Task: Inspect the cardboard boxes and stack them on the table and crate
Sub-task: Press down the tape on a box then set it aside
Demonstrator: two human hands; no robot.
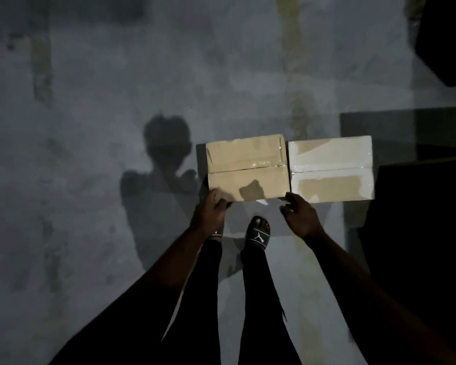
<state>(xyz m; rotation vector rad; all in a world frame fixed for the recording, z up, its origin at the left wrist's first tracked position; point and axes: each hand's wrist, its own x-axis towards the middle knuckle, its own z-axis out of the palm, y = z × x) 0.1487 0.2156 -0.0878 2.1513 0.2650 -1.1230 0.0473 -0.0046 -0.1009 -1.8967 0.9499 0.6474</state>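
The left hand (212,204) has its fingers curled round the near left corner of the brown box (248,168). The right hand (299,214) is loosely spread at that box's near right corner, gripping nothing that shows; whether it touches the cardboard I cannot tell. The brown box lies flat side up with a pale box (331,169) hard against its right edge, both low over the grey floor (90,127). Whether they rest on it is unclear. Both are sealed along the middle seam with glossy tape (261,165). They look stiff and probably light, though the taped faces may be slick, so the bare corners and short ends seem the better holds. A sandal (258,233) sits just below the brown box's near edge, close enough to catch. Left and far is open floor, while a dark bulk (419,233) crowds the right.
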